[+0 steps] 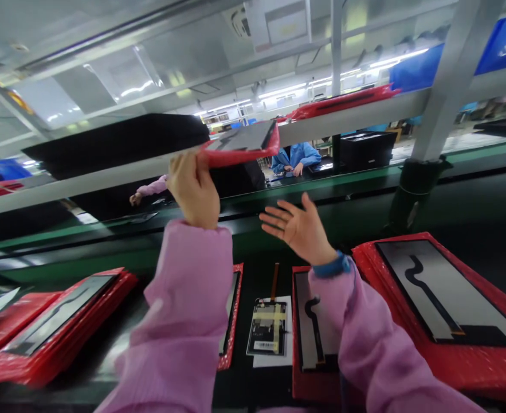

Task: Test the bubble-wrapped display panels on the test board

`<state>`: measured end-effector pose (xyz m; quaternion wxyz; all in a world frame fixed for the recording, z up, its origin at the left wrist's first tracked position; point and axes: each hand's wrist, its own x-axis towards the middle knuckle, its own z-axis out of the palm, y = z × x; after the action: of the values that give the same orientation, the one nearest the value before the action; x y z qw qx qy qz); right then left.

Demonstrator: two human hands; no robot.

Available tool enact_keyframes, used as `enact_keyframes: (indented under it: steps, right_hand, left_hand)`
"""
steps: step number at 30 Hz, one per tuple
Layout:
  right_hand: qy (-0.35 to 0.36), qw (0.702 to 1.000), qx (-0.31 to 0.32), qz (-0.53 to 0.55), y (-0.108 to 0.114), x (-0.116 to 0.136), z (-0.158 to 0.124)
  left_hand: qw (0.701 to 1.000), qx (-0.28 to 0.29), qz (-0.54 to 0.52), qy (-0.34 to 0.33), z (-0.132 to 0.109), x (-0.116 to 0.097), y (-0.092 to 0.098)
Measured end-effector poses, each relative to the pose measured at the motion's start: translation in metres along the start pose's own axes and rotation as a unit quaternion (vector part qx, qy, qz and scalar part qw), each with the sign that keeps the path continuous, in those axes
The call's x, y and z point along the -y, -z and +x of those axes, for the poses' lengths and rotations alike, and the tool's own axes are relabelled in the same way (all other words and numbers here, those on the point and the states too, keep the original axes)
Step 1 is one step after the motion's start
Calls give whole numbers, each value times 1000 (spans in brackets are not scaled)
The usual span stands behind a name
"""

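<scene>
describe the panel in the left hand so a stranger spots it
Above the dark bench, find the pale rail. There, near the middle of the view, the left grip holds a grey panel on red wrap by one end. Unlike the other red-wrapped panels, this one is held.

We count one left hand [196,192] and one right hand [299,228] of our own, one wristband [332,267] and three pink sleeves [192,298], two of them ours. We make out at least five panels [467,281], one small board [267,330], one orange cable [274,281] and, beyond, one person in blue [299,156].
</scene>
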<state>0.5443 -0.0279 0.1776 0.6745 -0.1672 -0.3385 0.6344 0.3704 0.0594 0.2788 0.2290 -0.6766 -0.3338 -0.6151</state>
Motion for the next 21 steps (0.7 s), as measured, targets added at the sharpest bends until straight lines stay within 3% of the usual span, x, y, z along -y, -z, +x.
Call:
enact_keyframes:
  steps: [2, 4, 6, 9, 11, 12, 13, 14, 15, 17, 19, 20, 21]
  right_hand:
    - [-20, 996, 77, 33, -16, 22, 23]
    - [4, 995, 103, 5, -24, 32, 37]
    - [35, 996, 61, -59, -25, 30, 40]
    - [38, 989, -10, -141, -14, 15, 23]
    - [21, 988, -22, -154, 0, 4, 1]
    - [10, 988, -28, -151, 8, 0, -11]
    - [-6, 988, -35, -147, 16, -4, -23]
    - [-24, 988, -44, -144, 24, -8, -34]
    - [-44, 987, -51, -144, 32, -11, -44]
    - [-80, 982, -58, -159, 47, -18, -58]
    - [-104, 973, -47, -202, 62, -25, -66]
    - [-108, 965, -37, -238, 69, -29, -68]
    - [-104, 953, -30, -284, 77, -32, -70]
  left_hand:
    - [998, -39, -43, -7, -30, -8, 7]
    - [994, -59, -90, -29, -64, -14, 13]
    - [989, -71, -121, -48, -99, -19, 17]
    - [983, -68, -155, -69, -145, -23, 26]
    - [965, -134, -224, -15, -166, -26, 36]
    - [943, -175, -280, 53, -174, -27, 42]
    - [906, -200, -345, 145, -179, -29, 48]
    - [853, -189, -415, 254, -183, -30, 54]
    - [785, -131, -483, 365, -185, -31, 59]
    - [607, 56, -574, 547, -189, -32, 65]
    - [447, 194, -587, 647, -194, -33, 64]
    - [396, 234, -571, 680, -199, -33, 61]
    - [367, 254, -549, 707, -204, -34, 57]
